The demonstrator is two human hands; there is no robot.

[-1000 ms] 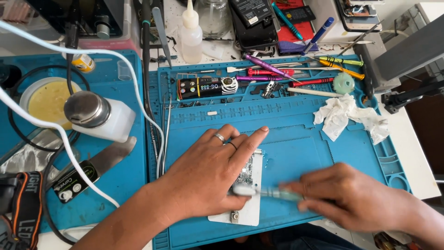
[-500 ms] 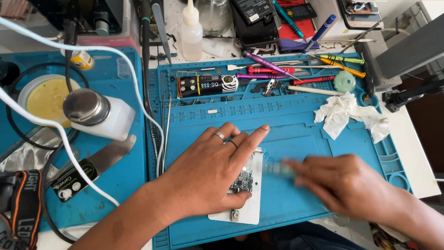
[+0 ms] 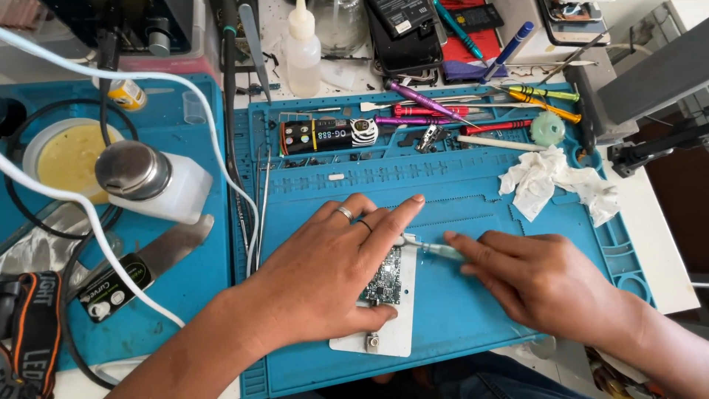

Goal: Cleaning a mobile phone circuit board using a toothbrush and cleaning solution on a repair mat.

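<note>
Here, seen from above, two bare hands work at a cluttered tabletop covered by a blue work mat [image 3: 473, 199]. The left hand [image 3: 332, 273] lies flat, fingers spread and loosely straight, pressing down on a small green circuit board [image 3: 384, 279]. The board sits on a white rectangular plate [image 3: 388, 336] near the front edge of the mat; the thumb rests against the board's lower edge and the index finger stretches past its top. Two rings show on this hand. The right hand [image 3: 543, 281] comes in from the right, its grip closed narrowly around a thin pale brush-like tool [image 3: 432, 248]. The tool lies almost level, and its tip touches the plate at the board's upper right corner, just beside the left index fingertip.

Farther back on the mat lies a crumpled white tissue [image 3: 554, 185], and beyond it a row of coloured screwdrivers [image 3: 473, 111]. To the left, on a second blue mat, stands a white dispenser bottle with a metal top [image 3: 151, 181], next to a round dish of yellow paste [image 3: 63, 155]. A white cable [image 3: 111, 244] curves across that side. A clear squeeze bottle [image 3: 303, 48] stands at the back.
</note>
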